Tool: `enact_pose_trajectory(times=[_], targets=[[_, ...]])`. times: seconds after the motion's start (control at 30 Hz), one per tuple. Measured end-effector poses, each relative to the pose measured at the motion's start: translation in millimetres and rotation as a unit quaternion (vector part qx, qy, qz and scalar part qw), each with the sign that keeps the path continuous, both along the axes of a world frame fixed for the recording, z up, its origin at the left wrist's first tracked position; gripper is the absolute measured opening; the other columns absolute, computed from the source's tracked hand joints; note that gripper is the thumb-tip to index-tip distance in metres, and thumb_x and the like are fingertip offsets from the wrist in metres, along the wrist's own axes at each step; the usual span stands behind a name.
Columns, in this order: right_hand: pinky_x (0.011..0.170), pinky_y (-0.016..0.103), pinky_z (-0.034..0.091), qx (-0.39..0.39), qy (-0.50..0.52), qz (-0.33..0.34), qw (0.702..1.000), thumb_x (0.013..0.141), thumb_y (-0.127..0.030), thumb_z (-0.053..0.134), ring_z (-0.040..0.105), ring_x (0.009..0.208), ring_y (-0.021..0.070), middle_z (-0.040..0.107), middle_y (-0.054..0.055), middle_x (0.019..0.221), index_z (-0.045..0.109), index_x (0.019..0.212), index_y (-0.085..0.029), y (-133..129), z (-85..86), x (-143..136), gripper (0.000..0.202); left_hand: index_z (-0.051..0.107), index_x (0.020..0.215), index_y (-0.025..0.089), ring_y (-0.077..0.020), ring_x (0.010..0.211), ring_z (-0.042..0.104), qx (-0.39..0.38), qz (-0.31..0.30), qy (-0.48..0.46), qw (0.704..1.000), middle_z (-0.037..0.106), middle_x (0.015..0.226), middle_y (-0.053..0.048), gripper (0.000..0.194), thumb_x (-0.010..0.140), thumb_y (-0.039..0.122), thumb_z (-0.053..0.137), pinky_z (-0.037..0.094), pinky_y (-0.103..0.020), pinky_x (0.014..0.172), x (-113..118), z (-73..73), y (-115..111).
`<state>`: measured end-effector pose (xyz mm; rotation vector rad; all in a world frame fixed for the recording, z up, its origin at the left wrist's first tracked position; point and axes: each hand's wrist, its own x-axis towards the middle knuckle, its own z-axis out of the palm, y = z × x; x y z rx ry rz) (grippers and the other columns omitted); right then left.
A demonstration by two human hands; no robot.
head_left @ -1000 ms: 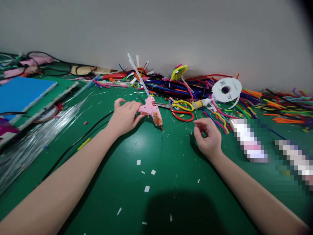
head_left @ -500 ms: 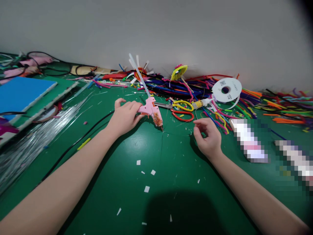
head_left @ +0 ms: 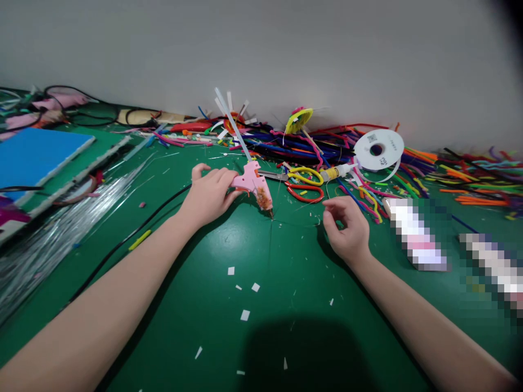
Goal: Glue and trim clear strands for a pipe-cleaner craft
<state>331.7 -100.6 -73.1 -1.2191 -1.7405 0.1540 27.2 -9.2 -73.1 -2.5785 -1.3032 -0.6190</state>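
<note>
My left hand (head_left: 211,195) is wrapped round the handle of a pink glue gun (head_left: 255,185), whose browned nozzle points down close to the green table. A long translucent glue stick (head_left: 235,128) sticks up from its rear. To the right, my right hand (head_left: 347,224) is closed with thumb and fingertips curled together; what it pinches, if anything, is too small to name. Thin glue strands stretch between the nozzle and that hand. Scissors (head_left: 306,177) with yellow and red handles lie between and behind my hands, beside a small glue bottle (head_left: 333,173).
Behind lie many pipe cleaners (head_left: 327,142), a white ribbon spool (head_left: 378,149) and a yellow piece (head_left: 299,121). Glue sticks (head_left: 77,228) and a blue board (head_left: 41,158) are left. White scraps (head_left: 245,315) dot the front; blurred objects lie right.
</note>
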Motion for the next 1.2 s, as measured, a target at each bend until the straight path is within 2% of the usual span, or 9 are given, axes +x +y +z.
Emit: enact_pose_trajectory(times=[1.2], targets=[[0.053, 0.028, 0.046, 0.0, -0.002, -0.001, 1.0, 0.081, -0.009, 0.057, 0.054, 0.067, 0.0122, 0.055, 0.001, 0.086, 0.059, 0.101, -0.023, -1.0, 0.3, 0.9, 0.025, 0.054, 0.112, 0.019, -0.0271, 0.093, 0.062, 0.004, -0.006, -0.011, 1.0, 0.067, 0.105, -0.011, 0.028, 0.096, 0.039, 0.045, 0.028, -0.048, 0.097, -2.4, -1.4, 2.5]])
